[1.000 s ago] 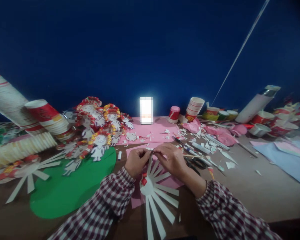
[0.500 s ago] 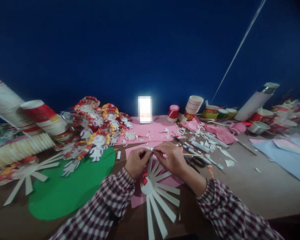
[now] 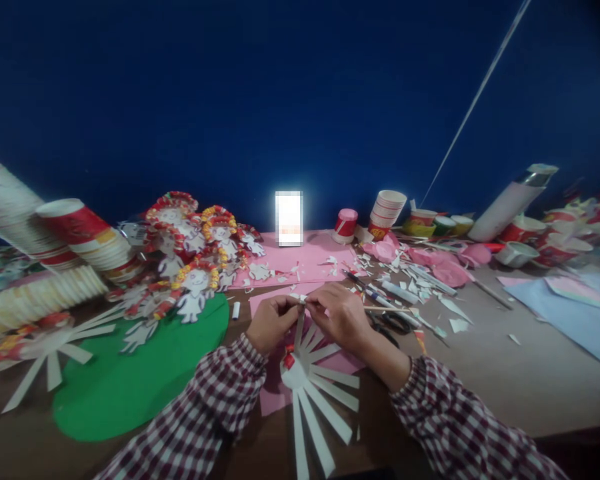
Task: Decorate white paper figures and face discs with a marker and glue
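Note:
A white paper cup cut into long strips (image 3: 316, 420) lies splayed out like a fan, its round base toward me and a red curled piece at its left side. My left hand (image 3: 274, 321) pinches the end of one upper strip between thumb and forefinger. Close against it, my right hand (image 3: 341, 317) pinches the same strip end, which appears rolled or folded at the fingertips. Pink paper (image 3: 275, 393) lies under the cut cup. The far strips are partly hidden behind my right hand.
Finished paper figures with red and yellow curls (image 3: 196, 287) stand at left beside a green sheet (image 3: 145, 380). Stacked paper cups (image 3: 87, 233) lean farther left. Scissors (image 3: 397, 321), pens (image 3: 365, 287) and paper scraps lie right of my hands. Blue paper (image 3: 570, 313) is at far right.
Both hands stay at the strip end with fingertips pinched, shifting only very slightly. The whole view has drifted a little; nothing else has visibly moved.

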Motion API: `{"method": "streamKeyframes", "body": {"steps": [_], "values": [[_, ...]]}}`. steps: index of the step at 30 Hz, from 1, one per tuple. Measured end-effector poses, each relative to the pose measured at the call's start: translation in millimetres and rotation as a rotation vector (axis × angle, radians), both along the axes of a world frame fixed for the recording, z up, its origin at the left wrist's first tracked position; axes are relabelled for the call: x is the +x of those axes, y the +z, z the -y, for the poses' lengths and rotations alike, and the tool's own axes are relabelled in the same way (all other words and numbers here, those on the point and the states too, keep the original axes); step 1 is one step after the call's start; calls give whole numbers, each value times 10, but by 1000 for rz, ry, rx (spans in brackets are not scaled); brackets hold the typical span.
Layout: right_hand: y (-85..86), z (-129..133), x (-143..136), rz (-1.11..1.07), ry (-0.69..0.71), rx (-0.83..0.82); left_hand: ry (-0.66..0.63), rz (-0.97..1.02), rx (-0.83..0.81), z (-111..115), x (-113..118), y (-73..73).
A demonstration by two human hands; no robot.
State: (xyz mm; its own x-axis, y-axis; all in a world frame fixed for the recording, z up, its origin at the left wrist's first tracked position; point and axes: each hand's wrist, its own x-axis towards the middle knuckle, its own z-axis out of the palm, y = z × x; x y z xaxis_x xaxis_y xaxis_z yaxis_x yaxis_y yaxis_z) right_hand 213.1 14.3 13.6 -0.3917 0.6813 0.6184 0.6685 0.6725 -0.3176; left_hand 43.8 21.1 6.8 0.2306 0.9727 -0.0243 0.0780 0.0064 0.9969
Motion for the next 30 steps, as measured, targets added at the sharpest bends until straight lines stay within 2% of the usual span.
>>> {"method": "streamKeyframes", "body": {"steps": [13, 19, 25, 30], "values": [[9, 15, -52, 47, 13, 90, 8, 1, -139, 8, -13, -11], [36, 24, -44, 72, 22, 113, -33, 58, -173, -2, -22, -13], [73, 36, -38, 111, 22, 132, -69, 90, -120, -13, -39, -31], [74, 39, -46, 138, 2, 137, -54, 3, -48, -19, -37, -8]]}}
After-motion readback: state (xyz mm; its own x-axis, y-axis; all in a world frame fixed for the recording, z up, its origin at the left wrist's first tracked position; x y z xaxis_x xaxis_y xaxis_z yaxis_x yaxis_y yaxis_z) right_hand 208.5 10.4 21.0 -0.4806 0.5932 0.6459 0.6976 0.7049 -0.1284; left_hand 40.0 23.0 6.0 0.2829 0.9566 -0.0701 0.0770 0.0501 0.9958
